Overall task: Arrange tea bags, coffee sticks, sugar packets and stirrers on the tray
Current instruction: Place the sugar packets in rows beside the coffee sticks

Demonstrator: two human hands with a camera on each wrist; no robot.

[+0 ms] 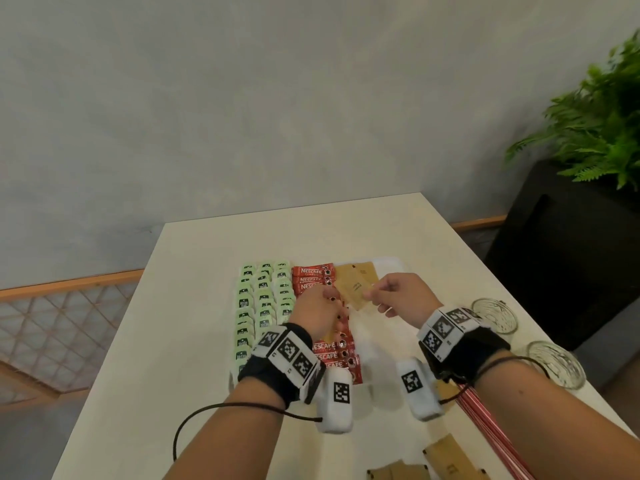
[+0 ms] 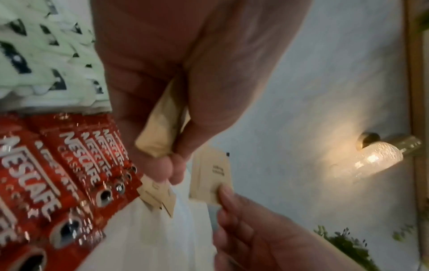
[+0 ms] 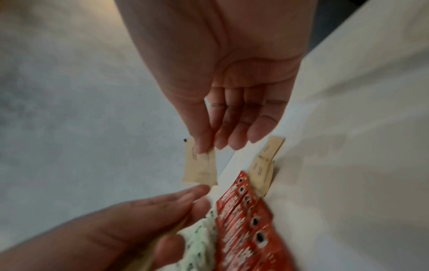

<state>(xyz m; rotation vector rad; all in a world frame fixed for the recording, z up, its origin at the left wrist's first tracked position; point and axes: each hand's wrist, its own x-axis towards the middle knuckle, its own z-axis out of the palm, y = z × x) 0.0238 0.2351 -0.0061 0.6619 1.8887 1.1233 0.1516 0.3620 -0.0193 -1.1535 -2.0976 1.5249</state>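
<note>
head camera: over a white rectangular tray (image 1: pixel 388 263) on a cream table (image 1: pixel 194 306), the person's right hand (image 1: pixel 403 292) pinches one flat brown paper sugar packet (image 1: pixel 360 294) between thumb and fingertips, holding it in the air just above the tray's bare right part. the left hand (image 1: pixel 317 306), just beside it, curls around a small bundle of brown sugar packets (image 2: pixel 160 126), seen in the left wrist view pressed between fingers and palm. on the tray, pale green tea bags (image 1: pixel 263 303) fill three rows at the left, red nescafe coffee sticks (image 1: pixel 311 278) overlap in a column beside them, and two brown sugar packets (image 1: pixel 356 271) lie at the far end next to the sticks. off the tray, near the table's front edge, more loose brown packets (image 1: pixel 446 455) lie beside red-and-white striped stirrers (image 1: pixel 485 420). two clear glass dishes (image 1: pixel 495 315) stand at the table's right edge. a green fern (image 1: pixel 595 126) rises from a black planter (image 1: pixel 561 258) against the grey wall. a lit wall lamp (image 2: pixel 376 159) shows in the left wrist view.
</note>
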